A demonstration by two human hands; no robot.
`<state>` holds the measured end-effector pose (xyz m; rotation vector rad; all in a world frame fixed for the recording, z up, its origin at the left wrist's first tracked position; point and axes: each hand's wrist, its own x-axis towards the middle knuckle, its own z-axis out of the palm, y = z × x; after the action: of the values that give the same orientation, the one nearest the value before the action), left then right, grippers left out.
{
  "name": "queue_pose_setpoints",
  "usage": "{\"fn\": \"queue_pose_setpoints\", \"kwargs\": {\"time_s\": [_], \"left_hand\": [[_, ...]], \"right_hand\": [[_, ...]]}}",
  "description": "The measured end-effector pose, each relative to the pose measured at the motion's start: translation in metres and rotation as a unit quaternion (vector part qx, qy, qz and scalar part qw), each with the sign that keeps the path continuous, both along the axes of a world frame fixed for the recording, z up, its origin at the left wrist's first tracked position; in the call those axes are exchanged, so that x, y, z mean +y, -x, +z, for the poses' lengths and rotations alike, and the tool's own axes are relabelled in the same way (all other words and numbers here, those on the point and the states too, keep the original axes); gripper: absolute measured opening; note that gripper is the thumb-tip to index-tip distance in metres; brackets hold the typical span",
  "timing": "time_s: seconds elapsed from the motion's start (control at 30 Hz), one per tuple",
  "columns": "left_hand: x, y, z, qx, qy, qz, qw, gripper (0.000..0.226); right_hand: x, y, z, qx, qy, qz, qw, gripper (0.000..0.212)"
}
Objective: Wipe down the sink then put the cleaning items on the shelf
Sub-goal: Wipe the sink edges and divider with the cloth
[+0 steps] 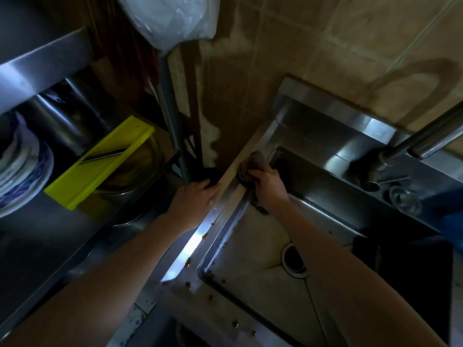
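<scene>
A stainless steel sink [253,269] fills the lower right, with a round drain [293,259] in its basin. My right hand [269,187] grips a grey-brown cloth [251,162] and presses it on the sink's far left rim. My left hand [194,200] rests on the outer edge of that rim, fingers wrapped over its side. Brown crumbs [186,284] dot the near rim and the basin corner. The metal shelf [50,236] stands to the left of the sink.
The shelf carries a yellow slicer [100,162], a glass bowl [140,166], blue-patterned plates [22,176] and steel pots [62,123]. A faucet [411,144] rises at the right, a small glass [404,199] beside it. A plastic bag [170,18] hangs above. Tiled wall behind.
</scene>
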<state>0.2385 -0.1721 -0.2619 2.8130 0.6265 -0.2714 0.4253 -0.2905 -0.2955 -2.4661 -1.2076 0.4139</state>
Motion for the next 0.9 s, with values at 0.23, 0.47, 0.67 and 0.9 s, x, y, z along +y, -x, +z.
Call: {"fn": "queue_pose_setpoints", "kwargs": {"time_s": [0.23, 0.47, 0.67, 0.9], "left_hand": [[-0.012, 0.032, 0.002, -0.036, 0.032, 0.038, 0.998, 0.044], [-0.025, 0.076, -0.002, -0.034, 0.012, 0.037, 0.999, 0.039], [-0.036, 0.099, -0.008, -0.045, 0.013, 0.052, 0.998, 0.045], [-0.036, 0.1, -0.012, -0.048, 0.017, 0.068, 0.996, 0.044]], "right_hand": [[-0.02, 0.053, 0.006, 0.011, -0.003, 0.036, 0.999, 0.043], [-0.035, 0.087, 0.013, 0.019, -0.022, 0.063, 0.998, 0.038], [-0.042, 0.114, 0.01, 0.022, -0.021, 0.055, 0.998, 0.04], [-0.044, 0.123, 0.007, 0.027, -0.022, 0.052, 0.998, 0.036]]}}
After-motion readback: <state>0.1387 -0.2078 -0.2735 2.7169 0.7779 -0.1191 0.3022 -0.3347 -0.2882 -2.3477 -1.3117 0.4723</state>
